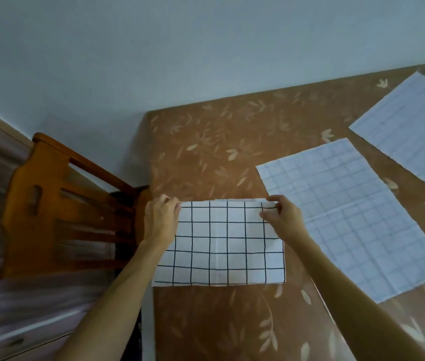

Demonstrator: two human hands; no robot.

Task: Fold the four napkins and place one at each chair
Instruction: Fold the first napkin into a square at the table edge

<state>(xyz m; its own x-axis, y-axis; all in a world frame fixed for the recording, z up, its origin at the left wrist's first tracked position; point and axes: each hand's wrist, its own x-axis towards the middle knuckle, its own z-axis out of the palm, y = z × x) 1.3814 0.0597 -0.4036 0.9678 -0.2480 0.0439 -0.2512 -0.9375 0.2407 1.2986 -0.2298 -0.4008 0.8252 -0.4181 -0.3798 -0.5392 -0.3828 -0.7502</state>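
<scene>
A white napkin with a black grid [222,246] lies folded in half near the table's left edge. My left hand [160,217] pinches its far left corner and my right hand [283,217] pinches its far right corner, both at the folded-over far edge. Two more grid napkins lie flat and unfolded, pale side up: one [349,217] just right of my right hand, another [407,128] farther back right. A wooden chair [57,204] stands at the table's left side.
The table carries a brown cloth with a leaf pattern [206,147], against a pale wall at the back. Left of the chair stands wooden furniture with a drawer handle [3,342].
</scene>
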